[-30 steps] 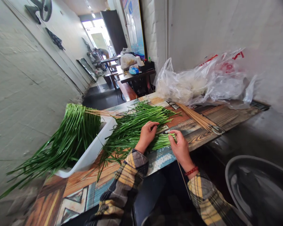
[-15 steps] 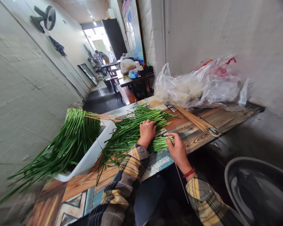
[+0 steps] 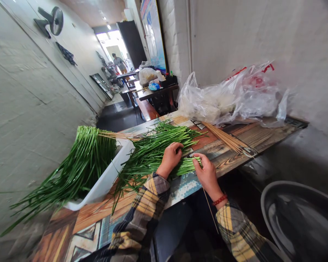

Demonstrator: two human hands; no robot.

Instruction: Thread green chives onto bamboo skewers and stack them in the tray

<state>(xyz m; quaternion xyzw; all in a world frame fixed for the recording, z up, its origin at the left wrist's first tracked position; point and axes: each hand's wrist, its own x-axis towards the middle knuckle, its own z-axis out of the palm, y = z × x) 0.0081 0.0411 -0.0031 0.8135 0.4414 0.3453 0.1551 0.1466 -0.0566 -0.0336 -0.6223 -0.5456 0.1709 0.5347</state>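
Observation:
My right hand is closed round a thin bamboo skewer, whose long end slants down below the table edge. At its fingertips are the pale stem ends of a row of garlic chives, apparently threaded on that skewer. My left hand is at the near edge of a loose heap of chives, fingers curled together. Whatever its fingertips hold is hidden. Left of the heap, skewered chives hang over a white tray, their skewer ends pointing right.
Bare bamboo skewers lie on the wood-patterned table. Clear plastic bags rest at the back by the wall. A large grey basin stands low at right. Farther off, a person stands near the doorway.
My left hand has drawn back slightly from the chive heap, toward me, its fingers more curled. My right hand has barely moved. The distant person has straightened up.

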